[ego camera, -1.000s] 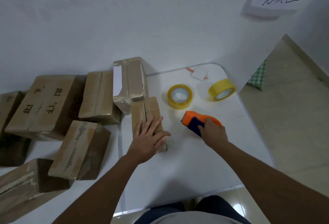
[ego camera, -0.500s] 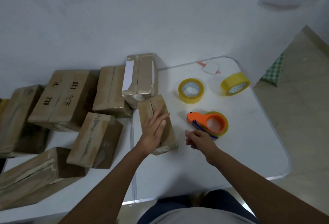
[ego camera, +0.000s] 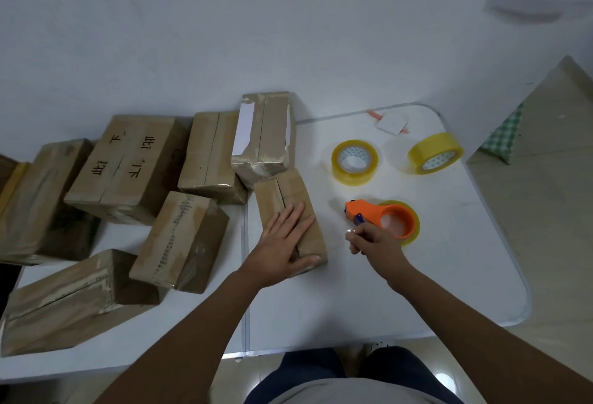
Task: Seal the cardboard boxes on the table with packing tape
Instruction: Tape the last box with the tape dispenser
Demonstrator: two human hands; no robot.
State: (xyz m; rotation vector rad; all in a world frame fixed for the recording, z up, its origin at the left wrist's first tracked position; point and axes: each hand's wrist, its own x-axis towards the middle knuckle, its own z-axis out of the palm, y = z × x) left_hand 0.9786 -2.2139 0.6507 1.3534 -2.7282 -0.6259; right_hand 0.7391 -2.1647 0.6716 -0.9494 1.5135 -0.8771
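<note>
A small cardboard box (ego camera: 288, 190) lies on the white table (ego camera: 449, 275) with its top seam facing up. My left hand (ego camera: 282, 243) rests flat on the box's near half, fingers spread. To the right, an orange tape dispenser (ego camera: 369, 211) holding a yellowish roll lies on its side on the table. My right hand (ego camera: 375, 243) sits just in front of it. Its fingers are pinched together at the dispenser's blue mouth, where a shiny bit of tape shows at the fingertips.
Two spare tape rolls (ego camera: 354, 163) (ego camera: 434, 153) lie behind the dispenser, with a white paper square (ego camera: 391, 122) near the far edge. Several more cardboard boxes (ego camera: 128, 166) (ego camera: 179, 240) crowd the table's left half. The table's right edge drops to the floor.
My right hand let go of the dispenser, which now lies on its side, and its fingers have closed at the dispenser's mouth. My left hand stays on the small box.
</note>
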